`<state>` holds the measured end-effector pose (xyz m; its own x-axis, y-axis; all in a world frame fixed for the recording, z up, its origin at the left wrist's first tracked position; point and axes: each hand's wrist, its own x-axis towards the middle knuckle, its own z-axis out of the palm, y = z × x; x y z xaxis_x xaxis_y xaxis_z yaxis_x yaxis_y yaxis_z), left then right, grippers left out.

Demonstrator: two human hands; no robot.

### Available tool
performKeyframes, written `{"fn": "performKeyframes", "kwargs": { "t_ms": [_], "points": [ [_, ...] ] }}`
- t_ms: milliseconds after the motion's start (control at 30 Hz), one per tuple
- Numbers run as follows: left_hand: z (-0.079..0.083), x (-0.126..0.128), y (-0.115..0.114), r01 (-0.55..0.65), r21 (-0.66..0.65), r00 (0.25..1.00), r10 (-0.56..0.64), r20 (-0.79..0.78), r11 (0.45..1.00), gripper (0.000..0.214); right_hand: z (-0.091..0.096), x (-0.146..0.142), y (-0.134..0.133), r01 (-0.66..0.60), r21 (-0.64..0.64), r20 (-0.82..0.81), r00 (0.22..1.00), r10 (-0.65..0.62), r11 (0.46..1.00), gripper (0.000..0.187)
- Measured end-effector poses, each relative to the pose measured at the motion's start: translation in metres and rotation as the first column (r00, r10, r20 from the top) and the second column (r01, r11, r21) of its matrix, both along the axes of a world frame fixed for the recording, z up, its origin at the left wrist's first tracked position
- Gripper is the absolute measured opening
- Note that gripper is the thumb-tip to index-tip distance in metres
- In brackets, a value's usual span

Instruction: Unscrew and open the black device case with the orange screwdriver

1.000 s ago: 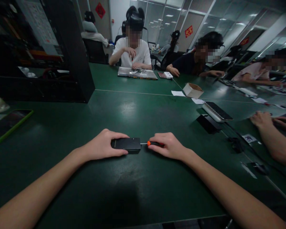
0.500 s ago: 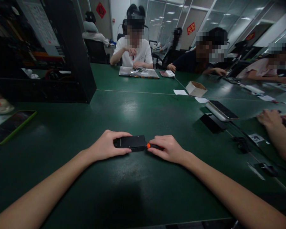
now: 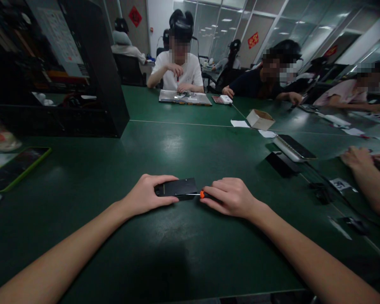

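Black against the green tabletop (image 3: pixel 167 253), a flat-topped box (image 3: pixel 179 187) lies before us, pinched between thumb and fingers of our left hand (image 3: pixel 147 193). Our right hand (image 3: pixel 231 196), fingers curled, grips a screwdriver (image 3: pixel 202 194); whether its tip touches the box, we cannot tell. We'd best brace the box and hold the screwdriver steady. The box runs lengthwise left to right, free end facing our right hand.
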<state>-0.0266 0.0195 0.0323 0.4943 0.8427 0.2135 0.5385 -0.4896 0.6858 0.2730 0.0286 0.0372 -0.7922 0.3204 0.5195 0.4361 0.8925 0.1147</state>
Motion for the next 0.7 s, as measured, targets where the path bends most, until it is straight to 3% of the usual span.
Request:
{"fn": "performKeyframes", "kwargs": {
  "t_ms": [300,700],
  "points": [
    [0.0,0.0,-0.001,0.008,-0.017,1.0,-0.008,0.004,1.0,0.054,0.008,0.012,0.002,-0.032,-0.013,0.022,0.999,0.032,0.999,0.023],
    [0.0,0.002,-0.002,-0.012,0.005,1.0,0.012,-0.004,1.0,0.051,-0.014,-0.018,-0.008,0.013,-0.079,-0.097,0.995,-0.021,0.997,0.027]
  ]
}}
